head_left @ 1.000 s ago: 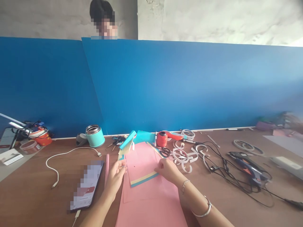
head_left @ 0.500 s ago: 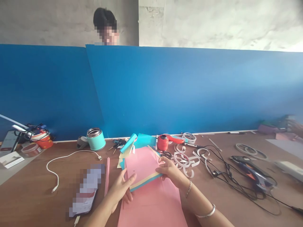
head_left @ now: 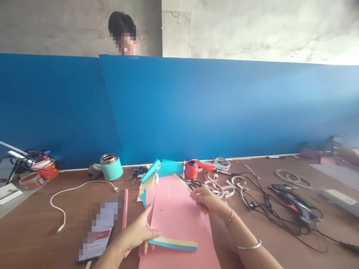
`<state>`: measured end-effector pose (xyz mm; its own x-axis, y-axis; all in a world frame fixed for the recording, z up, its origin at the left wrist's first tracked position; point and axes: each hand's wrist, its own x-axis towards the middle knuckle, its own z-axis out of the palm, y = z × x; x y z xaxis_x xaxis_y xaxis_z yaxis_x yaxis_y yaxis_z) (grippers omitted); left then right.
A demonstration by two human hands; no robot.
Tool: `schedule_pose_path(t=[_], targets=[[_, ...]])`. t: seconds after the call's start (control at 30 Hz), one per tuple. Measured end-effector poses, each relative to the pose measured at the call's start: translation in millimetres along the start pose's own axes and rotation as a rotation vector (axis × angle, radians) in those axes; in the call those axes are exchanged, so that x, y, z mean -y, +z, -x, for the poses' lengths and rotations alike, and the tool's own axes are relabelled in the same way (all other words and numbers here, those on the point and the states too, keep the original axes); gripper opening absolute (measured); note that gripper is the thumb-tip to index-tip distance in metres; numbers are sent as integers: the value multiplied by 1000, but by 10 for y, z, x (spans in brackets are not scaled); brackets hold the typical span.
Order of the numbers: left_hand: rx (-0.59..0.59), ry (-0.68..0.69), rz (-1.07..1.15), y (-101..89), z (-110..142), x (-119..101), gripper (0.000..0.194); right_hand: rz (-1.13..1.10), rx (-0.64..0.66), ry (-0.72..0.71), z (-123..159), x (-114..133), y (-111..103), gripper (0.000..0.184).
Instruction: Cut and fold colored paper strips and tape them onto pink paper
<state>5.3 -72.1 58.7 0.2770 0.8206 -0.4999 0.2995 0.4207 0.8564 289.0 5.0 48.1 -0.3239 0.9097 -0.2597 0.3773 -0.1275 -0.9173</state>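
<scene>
Item 1: pink paper sheet, with a yellow-and-blue band along its near edge; whether separate strips or edges of underlying sheets could not be told. Location: centre, over a larger pink sheet. Handling, as judged: light, limp, mildly slippery, easily creased; best taken at the edges, thumb above and fingers beneath.

Item 2: left hand, pinching the near left corner, thumb upon the band's end.

Item 3: right hand, fingers curled at the far right edge; whether it gripped the paper could not be told.

Surface: brown, wood-toned. Left: smartphone, narrow pink strip, white charging cable, turquoise insulated cup. Beyond the sheet: black scissors, red rounded container. Right: curled white strips, apparent glue gun among black cords.

Room: blue partition, pale rough wall, person behind the partition.
</scene>
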Motion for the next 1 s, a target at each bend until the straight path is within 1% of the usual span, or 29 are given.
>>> schedule_pose_path(t=[0.07,0.1,0.13,0.17,0.23,0.27,0.33,0.37,0.4,0.47,0.57,0.6,0.63,0.67,0.7,0.73,0.8,0.87,0.93,1.0], targets=[[29,-26,-41,-4,17,-7,93,103,-317,-47,-90,-70,-12,21],[56,-35,-58,-10,25,-10,93,207,-426,-82,-126,-99,-9,20],[92,-37,-72,-19,34,-11,93,320,-503,-121,-151,-121,1,19],[136,-35,-84,-30,43,-13,94,431,-542,-160,-166,-135,14,18],[218,-33,-115,-57,65,-25,93,593,-543,-211,-171,-143,48,19],[241,-35,-135,-70,77,-35,93,637,-527,-221,-166,-141,64,20],[244,-45,-184,-84,93,-64,91,676,-511,-230,-160,-141,87,21],[220,-41,-212,-83,94,-81,87,681,-519,-231,-163,-146,93,21],[171,-25,-238,-76,87,-95,82,677,-536,-230,-170,-155,95,22],[0,40,-291,-52,52,-112,69,638,-597,-225,-194,-176,88,22],[-313,215,-399,-6,-33,-91,54,556,-697,-239,-234,-177,57,20],[-387,278,-456,9,-58,-74,52,545,-719,-250,-247,-160,41,19],[-429,341,-521,26,-77,-55,50,546,-733,-265,-262,-134,21,19],[-426,411,-593,46,-87,-35,49,555,-749,-280,-281,-100,-1,18],[-383,471,-668,70,-90,-16,49,570,-766,-294,-306,-59,-27,19],[-304,520,-745,99,-88,1,49,589,-787,-310,-339,-13,-55,20],[-122,548,-873,169,-77,32,50,637,-837,-340,-427,84,-115,31],[-10,539,-959,242,-76,63,51,709,-837,-349,-527,177,-173,44],[16,533,-1025,303,-90,90,52,744,-806,-322,-606,249,-230,50],[1,534,-1073,345,-103,103,53,745,-801,-287,-636,284,-299,52]])
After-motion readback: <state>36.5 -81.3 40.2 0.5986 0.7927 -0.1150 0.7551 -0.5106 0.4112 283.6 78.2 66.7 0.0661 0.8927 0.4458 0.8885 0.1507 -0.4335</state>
